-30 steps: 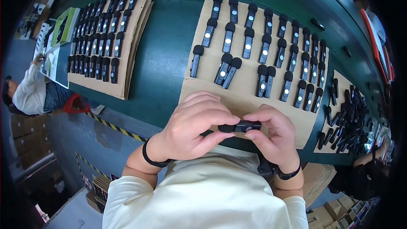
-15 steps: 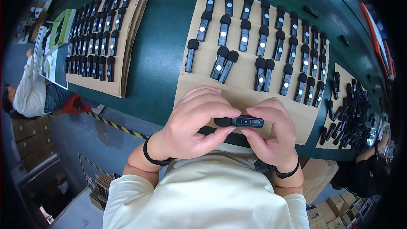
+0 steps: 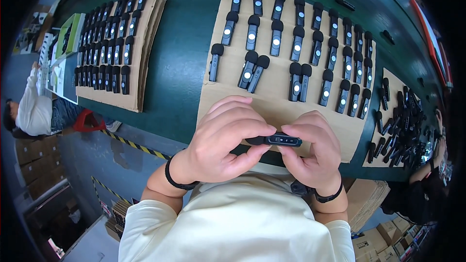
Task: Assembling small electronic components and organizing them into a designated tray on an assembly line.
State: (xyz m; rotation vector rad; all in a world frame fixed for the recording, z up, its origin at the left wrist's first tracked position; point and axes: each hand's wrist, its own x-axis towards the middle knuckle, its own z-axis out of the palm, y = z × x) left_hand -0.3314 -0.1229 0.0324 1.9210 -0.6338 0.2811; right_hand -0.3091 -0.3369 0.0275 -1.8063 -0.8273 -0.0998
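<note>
Between my two hands, close to my chest, lies a small black clip-on microphone [image 3: 282, 139] with a foam windscreen at its left end. Its narrow side, with small buttons or ports, faces up. My left hand [image 3: 224, 140] pinches it near the foam with thumb and index finger, and the fingers cover part of the foam. The right hand [image 3: 314, 146] grips the body at its other end, thumb below and index finger above. Just beyond my hands is a cardboard sheet [image 3: 218, 98] with rows of similar microphones, most showing a bright round spot.
Another stack of cardboard [image 3: 127, 98] with rows of microphones lies on the green table [image 3: 177, 63] at left. A heap of loose microphones [image 3: 402, 133] sits on cardboard at right. One person [image 3: 36, 109] is at far left, another [image 3: 424, 189] at the right edge.
The microphone has rolled slightly in my fingers, and both hands keep their grip. The view has shifted a little. At the right edge, the other person's hand has moved farther up in the picture.
</note>
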